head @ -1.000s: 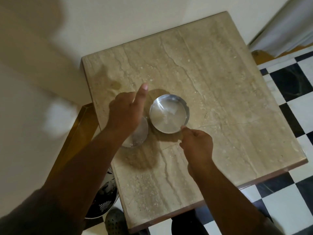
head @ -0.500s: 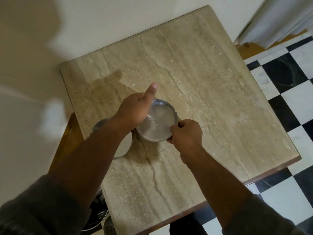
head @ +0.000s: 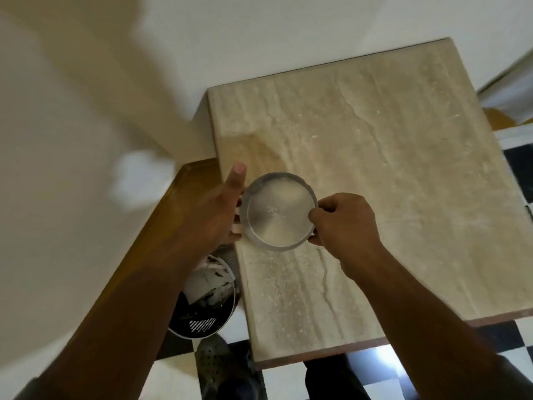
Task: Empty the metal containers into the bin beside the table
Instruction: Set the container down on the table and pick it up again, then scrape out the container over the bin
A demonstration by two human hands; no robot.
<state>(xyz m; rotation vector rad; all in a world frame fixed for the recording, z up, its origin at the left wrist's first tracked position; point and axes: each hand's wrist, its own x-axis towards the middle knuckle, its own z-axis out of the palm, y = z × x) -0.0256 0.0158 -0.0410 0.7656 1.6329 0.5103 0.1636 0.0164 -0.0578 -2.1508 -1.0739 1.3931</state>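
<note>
Both hands are on one shallow metal container [head: 279,211], which sits at the left edge of the table [head: 389,157], about halfway along that edge. The right hand [head: 343,223] pinches the rim on its right side, thumb and fingers closed on the metal; the left hand [head: 215,207] presses flat-fingered against its left wall, forefinger stretched out and pointing away. Whether the dish rests on the stone or is already just clear of it, I cannot tell.

This looks like the carrying-over step — the dish is being brought to the edge above the bin [head: 202,301], which stands on the floor just beside the table's left side, dark inside with pale scraps in it. The next move, I'd judge, calls for swinging the dish out past the edge and tipping it leftward over the bin's mouth — a faint whitish residue inside may need a shake.

Counted: one metal container visible, one bin, one table, two hands.
</note>
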